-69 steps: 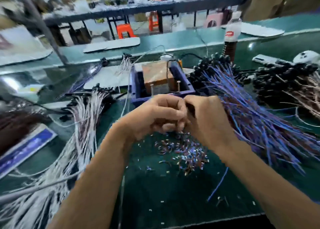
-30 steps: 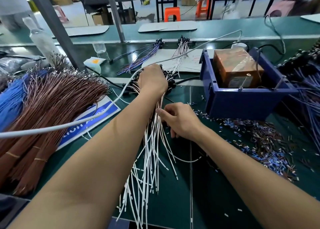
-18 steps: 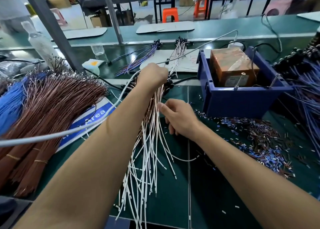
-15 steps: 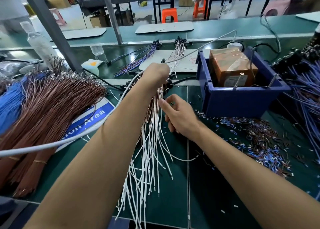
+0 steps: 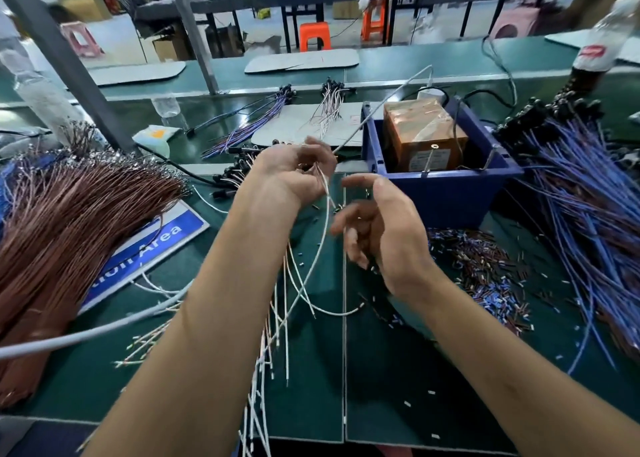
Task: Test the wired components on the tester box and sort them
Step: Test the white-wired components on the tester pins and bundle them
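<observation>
Along the worktop's left edge lies a thick brown-wired bundle [image 5: 69, 221], and near the far edge sit two small sorted bunches, one purple [image 5: 249, 124] and one white [image 5: 330, 105]; these few look like the tested ones. Near the middle, the left hand [image 5: 294, 172] has its fingers curled on a white-wired component [image 5: 323, 221], lifted from the white pile [image 5: 273, 335] below it. The right hand [image 5: 377, 228] hovers just beside the wire, fingers loosely apart and empty. The tester box [image 5: 424, 134] sits in its blue bin [image 5: 446, 193] further right. By the right edge a large blue-wired heap [image 5: 581, 193] waits, so most of the work seems left.
</observation>
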Motion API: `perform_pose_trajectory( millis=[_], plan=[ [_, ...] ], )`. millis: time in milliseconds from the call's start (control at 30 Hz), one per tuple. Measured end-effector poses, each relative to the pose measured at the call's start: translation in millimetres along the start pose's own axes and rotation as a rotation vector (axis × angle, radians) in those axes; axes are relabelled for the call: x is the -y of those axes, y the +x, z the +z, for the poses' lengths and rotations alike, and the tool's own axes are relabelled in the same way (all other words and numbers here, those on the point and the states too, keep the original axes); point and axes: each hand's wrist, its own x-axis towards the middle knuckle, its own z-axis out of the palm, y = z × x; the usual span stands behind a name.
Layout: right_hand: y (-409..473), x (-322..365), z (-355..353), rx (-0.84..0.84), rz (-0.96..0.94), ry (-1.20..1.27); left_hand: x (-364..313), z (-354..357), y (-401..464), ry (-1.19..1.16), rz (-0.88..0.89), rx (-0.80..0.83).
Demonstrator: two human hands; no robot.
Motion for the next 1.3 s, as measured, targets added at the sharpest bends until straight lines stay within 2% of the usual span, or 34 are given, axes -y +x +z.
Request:
perform_pose_trajectory(
  millis=[133,300,400,500,600,733,767,833,933,1033,1300],
  plan=[
    [-8.7,11.3,-4.9,0.009,-0.35,-0.485,19.0,12.0,-4.4,-0.016,0.025,-0.013],
    [-9.4,22.4,-12.6,-0.094,-0.584,-0.626,45.8,12.6,-3.2,0.261,0.123,-0.143],
    [-19.3,26.0,-21.6,-0.16,-0.49,-0.457,48.9,5.0,-13.9,0.377,0.15,-0.145],
    [-29.4,34.0,-34.9,-0.207,-0.347,-0.264,53.3,-6.1,-20.8,0.371,0.263,-0.026],
    [-35.2,44.4,-53.4,-0.263,-0.306,-0.193,76.7,-18.8,-24.4,0.616,0.529,0.137],
    [-39.3,56.9,-84.7,-0.285,-0.243,-0.281,124.8,-45.6,-14.1,1.351,1.14,0.311],
    [-40.5,59.6,-92.7,-0.269,-0.233,-0.326,133.2,-50.9,-8.3,1.521,1.257,0.343],
    [-42.5,62.5,-106.4,-0.236,-0.217,-0.404,142.9,-57.8,4.5,1.746,1.386,0.398],
    [-43.9,59.8,-123.3,-0.245,-0.199,-0.471,148.0,-64.3,20.7,1.868,1.394,0.423],
    [-43.7,52.7,-135.3,-0.261,-0.183,-0.521,149.4,-72.3,32.7,1.946,1.289,0.438],
    [-43.7,35.4,-143.0,-0.263,-0.103,-0.528,146.8,-88.5,41.9,1.734,1.16,0.392]
  ],
)
